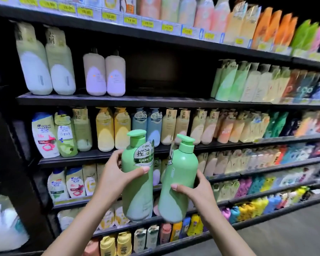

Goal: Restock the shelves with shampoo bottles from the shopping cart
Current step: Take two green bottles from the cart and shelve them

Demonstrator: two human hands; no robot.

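Both hands grip mid-body: left hand [116, 174] wraps one green pump bottle [137, 182], right hand [198, 189] its twin [175, 183]. Above the grips gapes an empty shelf bay [166, 74]. Full, rigid, slick plastic probably; hold bodies, not pumps.

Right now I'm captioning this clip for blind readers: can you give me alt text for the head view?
A person's left hand and right hand each grip a green pump bottle, the left bottle and the right bottle, before stocked shop shelves. An empty gap shows on the second shelf from the top.
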